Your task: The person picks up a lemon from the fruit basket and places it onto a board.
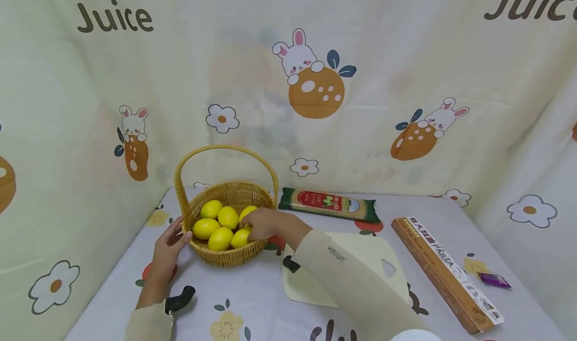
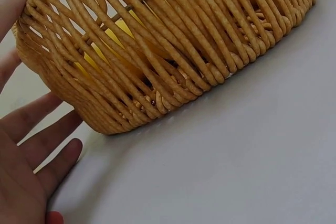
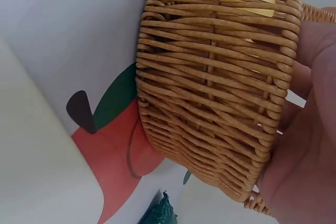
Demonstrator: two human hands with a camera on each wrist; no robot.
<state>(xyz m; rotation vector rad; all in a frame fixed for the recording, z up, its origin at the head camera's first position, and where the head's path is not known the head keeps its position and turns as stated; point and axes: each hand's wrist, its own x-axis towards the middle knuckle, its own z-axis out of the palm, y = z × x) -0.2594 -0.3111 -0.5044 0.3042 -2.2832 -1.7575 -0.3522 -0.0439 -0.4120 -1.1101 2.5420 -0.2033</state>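
Note:
A wicker basket point(image 1: 225, 258) with a tall arched handle stands at the left of the table, and several yellow lemons point(image 1: 220, 239) lie inside it. My left hand point(image 1: 168, 248) touches the basket's left side, thumb near the rim and the other fingers spread nearly straight along the outer wall, as the left wrist view shows. Over the right rim reaches my right hand point(image 1: 263, 224), its fingers down among the lemons at that side. The basket wall hides those fingertips in the right wrist view, and I cannot tell whether they grip a lemon.
Behind and right of the basket lies a green-ended pasta packet point(image 1: 331, 204). A cream cutting board point(image 1: 311, 286) is partly under my right forearm. Farther right are a long pasta box point(image 1: 446, 273) and a small purple packet point(image 1: 494, 280). A printed curtain point(image 1: 378, 55) hangs behind the table.

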